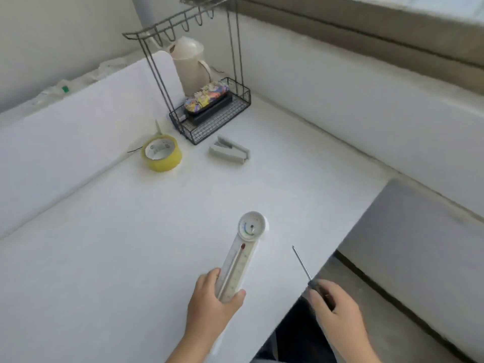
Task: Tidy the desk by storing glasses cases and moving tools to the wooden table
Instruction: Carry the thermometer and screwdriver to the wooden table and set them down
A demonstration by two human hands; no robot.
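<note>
Now left hand (209, 302) grips thermometer (242, 254) – right hand (336, 307) grips screwdriver (303, 265)

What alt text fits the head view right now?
Over a white desk, the left hand holds a white thermometer and the right hand a screwdriver. Behind: yellow tape, grey stapler, two stacked glasses cases in a wire rack.

white desk (117, 244), pale walls (52, 35), window ledge (366, 27)
</note>
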